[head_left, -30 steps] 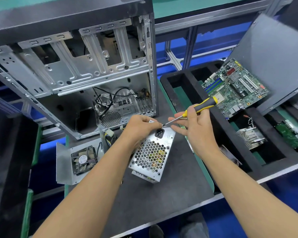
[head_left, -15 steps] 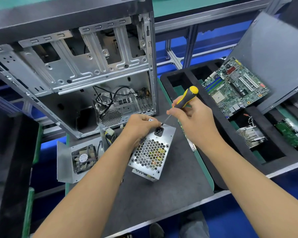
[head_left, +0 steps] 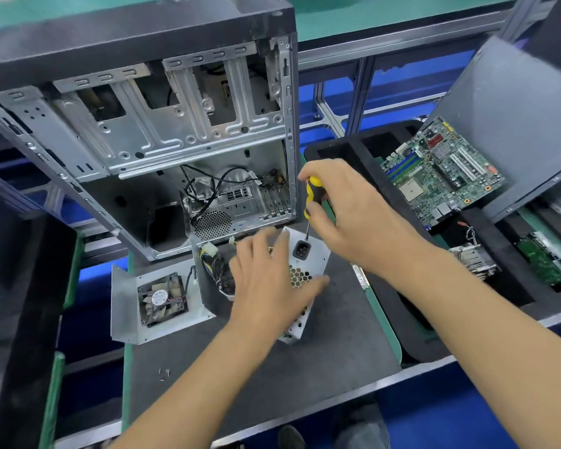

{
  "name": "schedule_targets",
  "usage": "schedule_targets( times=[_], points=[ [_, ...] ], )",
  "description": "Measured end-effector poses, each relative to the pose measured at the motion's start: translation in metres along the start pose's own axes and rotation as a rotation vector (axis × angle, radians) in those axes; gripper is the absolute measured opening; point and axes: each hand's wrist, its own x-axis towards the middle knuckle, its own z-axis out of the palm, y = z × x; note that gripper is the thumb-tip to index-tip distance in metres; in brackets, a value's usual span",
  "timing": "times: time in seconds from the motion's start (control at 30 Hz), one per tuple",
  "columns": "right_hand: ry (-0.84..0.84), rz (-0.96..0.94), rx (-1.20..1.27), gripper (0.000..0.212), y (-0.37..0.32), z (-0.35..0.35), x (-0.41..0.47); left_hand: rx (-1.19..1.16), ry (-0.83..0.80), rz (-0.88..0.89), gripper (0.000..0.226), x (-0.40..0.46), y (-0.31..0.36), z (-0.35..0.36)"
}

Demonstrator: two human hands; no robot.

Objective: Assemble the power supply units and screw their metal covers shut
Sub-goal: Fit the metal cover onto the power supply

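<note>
the power supply unit (head_left: 308,267) lies on the dark mat of the table (head_left: 337,345), just in front of the open computer case (head_left: 162,131). the left hand (head_left: 269,280) lies spread across its perforated metal cover, fingers straight and flat on it — a loose, open grip. the right hand (head_left: 347,209) has its fingers curled tight around the yellow-and-black screwdriver (head_left: 313,196), held nearly upright, tip down at the unit's far edge beside the power socket (head_left: 302,248). a separate cover plate with a fan (head_left: 162,299) lies to the left.
</note>
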Motion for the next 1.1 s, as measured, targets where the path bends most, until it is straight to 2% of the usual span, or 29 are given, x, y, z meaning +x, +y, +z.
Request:
schedule_targets(
  times=[0.07, 0.17, 0.27, 0.37, 0.5, 0.57, 0.63, 0.7, 0.77, 0.8, 0.87, 0.93, 1.03, 1.1],
  points=[
    [-0.103, 0.01, -0.121, 0.018, -0.006, -0.011, 0.013, 0.112, -0.041, 0.059, 0.092, -0.015, 0.0, 0.01],
    [-0.263, 0.08, -0.408, 0.029, -0.017, -0.021, 0.033, 0.161, 0.006, 0.089, 0.081, -0.016, -0.003, 0.015],
    [-0.412, 0.147, -0.422, 0.026, -0.024, -0.03, 0.048, 0.213, 0.023, 0.113, 0.078, -0.015, -0.004, 0.016],
    [-0.546, 0.076, -0.452, 0.016, -0.028, -0.036, 0.062, 0.244, 0.027, 0.126, 0.079, -0.016, -0.005, 0.018],
    [-0.634, 0.078, -0.819, 0.031, -0.026, -0.037, 0.066, 0.236, 0.003, 0.113, 0.08, -0.015, -0.005, 0.015],
    [-0.68, 0.102, -0.766, 0.035, -0.028, -0.041, 0.062, 0.24, -0.004, 0.108, 0.08, -0.014, -0.006, 0.015],
    [-0.73, 0.046, -0.686, 0.025, -0.031, -0.041, 0.061, 0.248, -0.007, 0.102, 0.081, -0.014, -0.004, 0.016],
    [-0.722, 0.052, -0.682, 0.022, -0.036, -0.037, 0.064, 0.247, -0.007, 0.099, 0.081, -0.014, -0.003, 0.017],
    [-0.712, 0.075, -0.8, 0.042, -0.038, -0.029, 0.065, 0.236, -0.004, 0.093, 0.082, -0.014, -0.004, 0.016],
    [-0.711, 0.104, -0.849, 0.042, -0.04, -0.029, 0.066, 0.227, -0.003, 0.09, 0.082, -0.014, -0.005, 0.016],
    [-0.753, 0.097, -0.876, 0.027, -0.04, -0.031, 0.067, 0.218, -0.002, 0.086, 0.081, -0.013, -0.006, 0.016],
    [-0.757, 0.065, -0.799, 0.021, -0.037, -0.033, 0.067, 0.215, -0.001, 0.082, 0.081, -0.014, -0.005, 0.016],
    [-0.735, 0.129, -0.817, 0.027, -0.038, -0.027, 0.067, 0.21, 0.004, 0.083, 0.08, -0.014, -0.004, 0.017],
    [-0.732, 0.19, -0.834, 0.022, -0.04, -0.027, 0.067, 0.204, 0.013, 0.082, 0.08, -0.014, -0.005, 0.018]
  ],
)
